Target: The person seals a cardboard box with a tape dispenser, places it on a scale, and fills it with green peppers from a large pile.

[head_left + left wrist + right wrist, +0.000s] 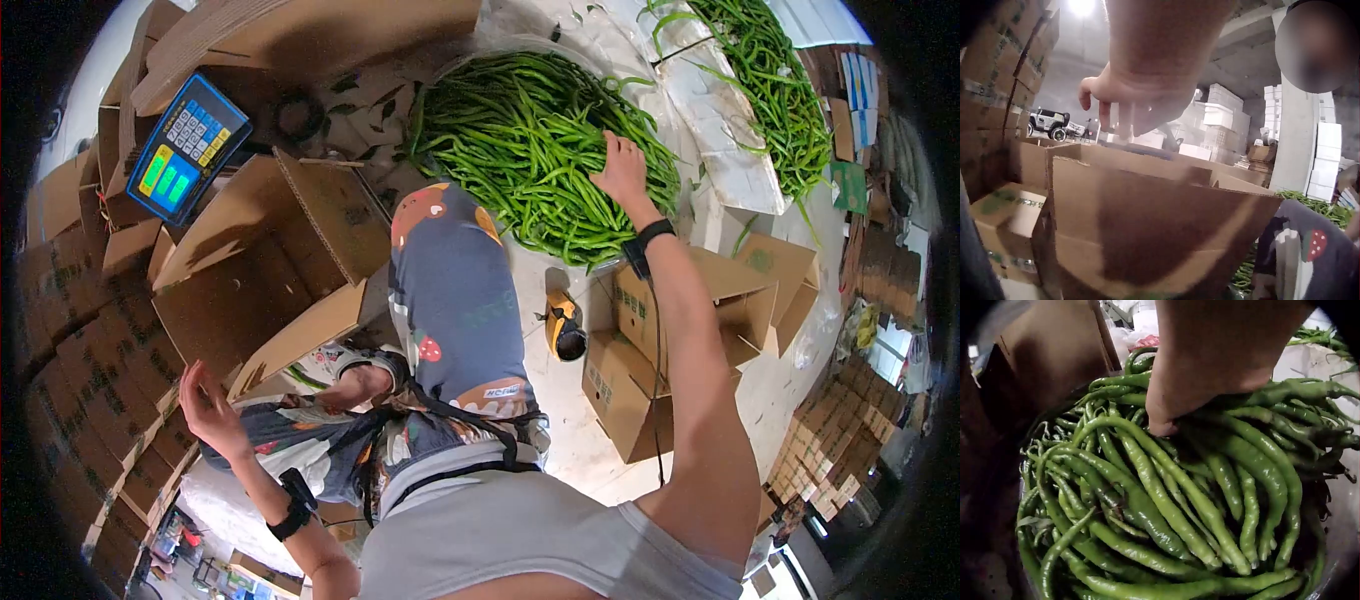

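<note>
A large heap of long green peppers fills a round, plastic-lined container at the top centre of the head view. My right hand is at the heap's right side; in the right wrist view the hand touches the peppers, its fingertips mostly hidden. Whether it holds any cannot be seen. My left hand hovers beside an open cardboard box, fingers loosely spread and holding nothing. From the left wrist, that hand appears above the box's flap.
A scale with a lit display stands beyond the box at left. More peppers lie in a white container at upper right. Smaller cardboard boxes and a yellow-black object are near my right arm. Stacked cartons line the left.
</note>
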`<act>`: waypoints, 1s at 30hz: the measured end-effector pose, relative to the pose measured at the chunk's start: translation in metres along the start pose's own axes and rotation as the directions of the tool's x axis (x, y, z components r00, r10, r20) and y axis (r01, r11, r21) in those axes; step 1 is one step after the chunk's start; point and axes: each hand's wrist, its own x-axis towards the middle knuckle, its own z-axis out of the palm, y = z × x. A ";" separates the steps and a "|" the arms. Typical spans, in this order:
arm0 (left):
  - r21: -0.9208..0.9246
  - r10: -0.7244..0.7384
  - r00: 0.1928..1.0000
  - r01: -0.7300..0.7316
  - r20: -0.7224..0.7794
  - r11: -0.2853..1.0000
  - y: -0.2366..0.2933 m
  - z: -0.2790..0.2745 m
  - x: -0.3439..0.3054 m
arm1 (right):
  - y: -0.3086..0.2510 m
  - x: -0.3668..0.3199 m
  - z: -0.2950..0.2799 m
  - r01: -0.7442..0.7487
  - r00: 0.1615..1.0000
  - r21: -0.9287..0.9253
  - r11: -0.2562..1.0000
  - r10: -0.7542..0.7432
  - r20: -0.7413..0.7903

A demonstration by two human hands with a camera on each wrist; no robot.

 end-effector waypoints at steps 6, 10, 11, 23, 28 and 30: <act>-0.153 -0.119 0.991 0.108 -0.066 0.982 -0.015 -0.005 -0.010 | 0.001 -0.012 -0.038 0.009 0.998 0.024 1.000 -0.008 -0.058; -0.020 -0.030 0.998 0.029 -0.047 0.999 -0.010 -0.003 -0.005 | -0.004 -0.015 -0.067 0.025 0.999 0.069 0.997 -0.024 -0.023; 0.019 -0.009 0.999 0.010 -0.046 1.000 -0.007 -0.002 -0.003 | -0.004 -0.014 -0.074 -0.004 0.999 0.156 0.988 0.011 -0.041; -0.152 -0.052 0.992 0.033 -0.118 0.988 -0.003 -0.009 -0.006 | 0.005 -0.009 -0.156 0.006 0.948 0.531 0.848 0.164 -0.273; -0.153 0.002 0.990 -0.024 -0.140 0.988 0.005 -0.012 -0.004 | 0.004 -0.020 -0.169 0.151 0.927 0.627 0.764 0.110 -0.358; -0.187 -0.033 0.988 0.004 -0.153 0.982 0.012 -0.016 -0.004 | 0.001 -0.028 -0.178 0.307 0.874 0.533 0.789 -0.012 -0.486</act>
